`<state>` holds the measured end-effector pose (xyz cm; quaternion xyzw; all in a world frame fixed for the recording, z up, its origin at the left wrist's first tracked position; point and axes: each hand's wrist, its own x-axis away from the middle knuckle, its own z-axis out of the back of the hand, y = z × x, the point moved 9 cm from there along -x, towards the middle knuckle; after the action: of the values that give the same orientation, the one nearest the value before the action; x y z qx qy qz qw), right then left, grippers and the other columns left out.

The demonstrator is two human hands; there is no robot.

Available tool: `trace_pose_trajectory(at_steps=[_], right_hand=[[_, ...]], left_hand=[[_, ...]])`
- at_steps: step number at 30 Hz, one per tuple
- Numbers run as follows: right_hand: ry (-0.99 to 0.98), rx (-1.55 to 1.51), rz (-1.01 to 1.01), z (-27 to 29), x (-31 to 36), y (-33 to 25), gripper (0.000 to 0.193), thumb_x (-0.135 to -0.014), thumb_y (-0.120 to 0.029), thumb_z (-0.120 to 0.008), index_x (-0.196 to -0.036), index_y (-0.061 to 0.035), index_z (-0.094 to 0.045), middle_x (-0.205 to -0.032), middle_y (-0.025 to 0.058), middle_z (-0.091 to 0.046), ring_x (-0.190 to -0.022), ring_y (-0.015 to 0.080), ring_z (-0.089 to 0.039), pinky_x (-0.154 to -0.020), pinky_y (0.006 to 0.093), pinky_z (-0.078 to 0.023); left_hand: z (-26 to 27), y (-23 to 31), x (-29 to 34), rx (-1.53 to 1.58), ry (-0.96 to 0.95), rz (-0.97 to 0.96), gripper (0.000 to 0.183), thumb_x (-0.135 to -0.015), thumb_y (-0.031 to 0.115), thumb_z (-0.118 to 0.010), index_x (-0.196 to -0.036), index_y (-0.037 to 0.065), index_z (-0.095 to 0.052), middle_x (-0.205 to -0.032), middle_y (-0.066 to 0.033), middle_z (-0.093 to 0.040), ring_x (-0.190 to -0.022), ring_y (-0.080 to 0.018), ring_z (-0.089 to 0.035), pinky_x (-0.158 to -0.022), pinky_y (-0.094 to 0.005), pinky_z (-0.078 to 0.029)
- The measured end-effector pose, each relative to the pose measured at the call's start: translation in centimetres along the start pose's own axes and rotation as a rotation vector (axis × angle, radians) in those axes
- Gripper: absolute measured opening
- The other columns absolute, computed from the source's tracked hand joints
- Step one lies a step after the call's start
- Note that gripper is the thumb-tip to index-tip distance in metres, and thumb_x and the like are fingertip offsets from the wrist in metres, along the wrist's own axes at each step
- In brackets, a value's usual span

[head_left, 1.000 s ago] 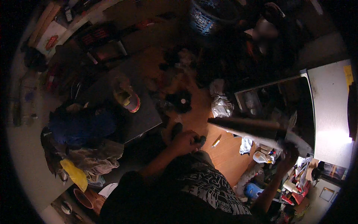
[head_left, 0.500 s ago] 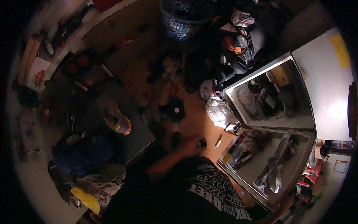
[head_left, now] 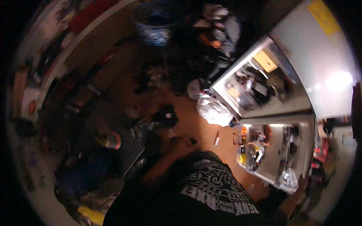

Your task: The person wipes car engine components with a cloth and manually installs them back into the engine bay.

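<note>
My left hand point(head_left: 183, 144) is in front of my torso, its fingers curled round a small dark object point(head_left: 193, 141) that is too blurred to name. On the right, my right hand point(head_left: 302, 184) is at the near outer edge of an open white door point(head_left: 270, 150); its fingers are smeared and dim. Inside the door, shelves carry orange, yellow and clear-wrapped items. Beyond it opens the lit cavity of a white fridge-like cabinet point(head_left: 226, 86), with a yellow box point(head_left: 265, 61) and jumbled things inside.
A shiny clear plastic bag point(head_left: 213, 111) lies on the brown floor against the cabinet, near a small thin stick-like item point(head_left: 217, 138). A blue basket point(head_left: 156, 32) stands at the back. Dim clutter, with a blue cloth heap point(head_left: 83, 173), fills the left.
My view has turned and blurred. The door stands at a different angle, its shelves brighter and more visible, and my right hand shows more plainly by its edge. My left hand keeps its curled hold.
</note>
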<state>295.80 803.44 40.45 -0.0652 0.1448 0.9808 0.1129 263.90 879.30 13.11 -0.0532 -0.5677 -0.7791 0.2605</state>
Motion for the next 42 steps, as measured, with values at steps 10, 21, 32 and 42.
trace_pose_trajectory(at_steps=[10, 21, 32, 42], right_hand=[[-0.755, -1.07, 0.392, -5.3, 1.7, -30.3, 0.04, -0.097, -0.017, -0.063, -0.135, -0.004, -0.058, -0.12, 0.0118, -0.068, -0.097, 0.0247, -0.069, -0.082, 0.0407, -0.058], [-1.03, -0.987, 0.485, -40.0, -13.7, -64.2, 0.026, -0.097, -0.011, -0.06, -0.121, 0.0, -0.063, -0.108, 0.0104, -0.071, -0.089, 0.0202, -0.066, -0.077, 0.0344, -0.053], [-0.044, -0.413, 0.938, -41.8, -27.1, -84.3, 0.032, -0.102, -0.03, -0.052, -0.115, -0.0035, -0.066, -0.111, 0.0122, -0.069, -0.104, 0.0298, -0.064, -0.091, 0.0384, -0.049], [-0.376, -0.527, 0.732, -47.8, -22.0, -68.1, 0.03, -0.102, -0.031, -0.051, -0.114, -0.007, -0.066, -0.102, 0.0082, -0.065, -0.094, 0.0243, -0.06, -0.083, 0.0361, -0.048]], left_hand=[[-2.0, -0.9, -4.1, -0.047, 0.197, -0.062, 0.03, -0.081, 0.024, -0.08, -0.104, 0.008, -0.071, -0.1, -0.0122, -0.07, -0.093, -0.027, -0.068, -0.086, -0.0375, -0.053], [-8.0, 5.7, -7.0, 0.185, 0.341, 0.5, 0.037, -0.086, 0.027, -0.077, -0.112, 0.004, -0.067, -0.111, -0.0146, -0.07, -0.104, -0.0284, -0.066, -0.092, -0.0412, -0.051], [-20.1, -3.9, -1.2, 0.234, 0.553, 1.01, 0.03, -0.082, 0.021, -0.082, -0.105, 0.006, -0.069, -0.101, -0.0117, -0.071, -0.096, -0.0239, -0.068, -0.087, -0.0376, -0.053], [-20.1, -1.1, -1.1, 0.232, 0.566, 0.79, 0.028, -0.082, 0.022, -0.081, -0.104, 0.007, -0.07, -0.101, -0.0119, -0.071, -0.096, -0.0249, -0.069, -0.086, -0.0384, -0.054]])
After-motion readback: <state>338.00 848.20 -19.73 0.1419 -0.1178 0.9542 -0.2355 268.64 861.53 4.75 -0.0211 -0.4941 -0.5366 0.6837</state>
